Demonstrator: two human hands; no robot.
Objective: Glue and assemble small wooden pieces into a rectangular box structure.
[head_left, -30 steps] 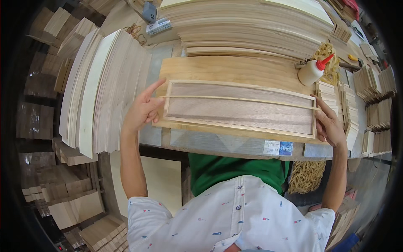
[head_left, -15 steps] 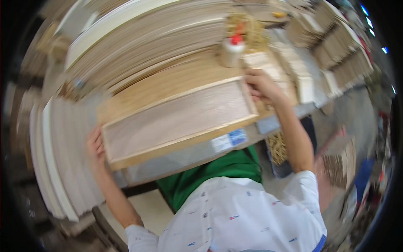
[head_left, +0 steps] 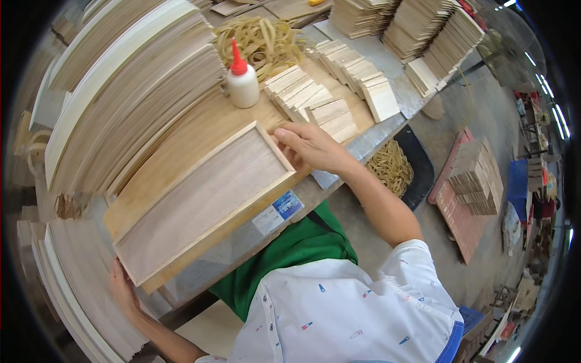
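Tray: shallow wooden tray (head_left: 203, 202) with a thin raised rim lies slantwise on a bare wooden board (head_left: 200, 130) at the near edge of the workbench (head_left: 363, 148), one short end toward the lower left, the other toward the upper right.
Left hand: left hand (head_left: 123, 290) grips the lower-left short end of the tray, fingers curled around its corner; the palm is partly hidden under the bench edge, so how tightly it closes cannot be told.
Right hand: right hand (head_left: 310, 147) rests on the upper-right short end of the tray, fingers stretched and close together, fingertips pressing on the rim at the corner; it closes around nothing.
Glue bottle: white squeeze bottle with a red nozzle (head_left: 242, 81) stands upright on the board, just beyond the tray's far corner and clear of both hands.
Small wood pieces: rows of short flat wooden slats (head_left: 315, 100) lie stacked edge to edge right of the bottle, the nearest stack just beside the right hand's knuckles.
Rubber bands: loose heap of tan rubber bands (head_left: 260, 39) sits behind the bottle; a second heap fills a dark bin (head_left: 417, 175) on the floor below the bench.
Panel stacks: tall piles of thin wooden panels (head_left: 133, 91) run along the left of the board, more at the far left.
Clothing: white patterned shirt (head_left: 345, 314) over a green apron (head_left: 290, 251) fills the lower middle.
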